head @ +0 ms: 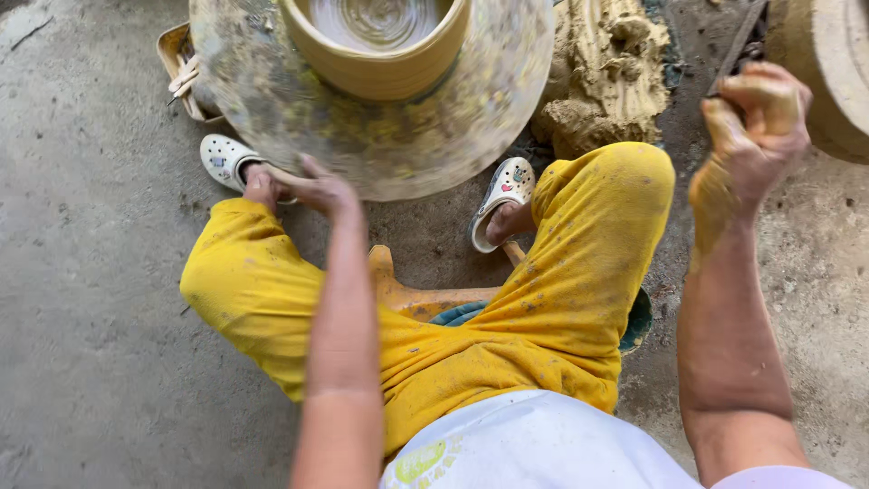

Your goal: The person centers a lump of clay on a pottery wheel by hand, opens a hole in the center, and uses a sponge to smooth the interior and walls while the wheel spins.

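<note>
- Left hand low at the near rim of the potter's wheel, fingers spread flat and loosely open, touching the underside edge of the disc, gripping nothing.
- Right hand raised at the right, coated in wet yellowish clay, fingers curled into a tight fist around a thin dark tool whose shaft runs up and away toward the far right.
- Wheel disc blurred, smeared with clay, filling the far centre of the view.
- Clay pot centred on the wheel, open-mouthed, tan wall upright, spiral marks inside.
- Lump of raw clay just right of the wheel on the floor, ridged and rough.
- Small tray of tools at the far left edge of the wheel, partly hidden beneath the disc.
- Yellow trousers, clay-spattered, knees spread to either side of the wheel.
- White clogs on both feet, one near each lower edge of the disc.
- Low orange stool between the legs, partly covered.
- Round pale slab at the far right edge, behind the raised fist.
- Grey concrete floor all around.
</note>
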